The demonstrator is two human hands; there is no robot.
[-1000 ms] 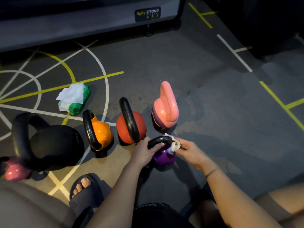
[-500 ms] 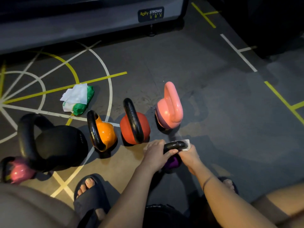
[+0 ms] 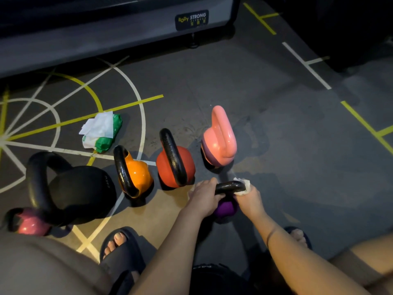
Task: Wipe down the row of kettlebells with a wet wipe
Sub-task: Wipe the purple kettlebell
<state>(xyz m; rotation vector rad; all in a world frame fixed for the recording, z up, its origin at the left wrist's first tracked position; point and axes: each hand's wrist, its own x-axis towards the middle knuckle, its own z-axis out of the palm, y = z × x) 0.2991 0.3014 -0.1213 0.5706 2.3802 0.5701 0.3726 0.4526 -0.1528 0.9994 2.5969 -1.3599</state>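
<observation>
- The purple kettlebell (image 3: 225,208) sits on the floor (image 3: 276,135), close to the person and in front of the row.
- The left hand (image 3: 204,198) is wrapped around the left end of its black handle (image 3: 229,186), holding it tight.
- The right hand (image 3: 249,200) is closed on a white wet wipe (image 3: 242,186), pressed on the right end of the handle.
- Both arms reach forward and down, wrists almost side by side.
- Behind stand the pink kettlebell (image 3: 219,139), the red kettlebell (image 3: 175,162), the orange kettlebell (image 3: 134,173) and the big black kettlebell (image 3: 72,188).
- A green pack of wipes (image 3: 102,133) lies on the floor behind the orange one.
- The hands hide most of the purple ball, and the wipe is mostly tucked in the fingers.
- A small dark pink kettlebell (image 3: 29,222) at the left is partly hidden and blurry.
</observation>
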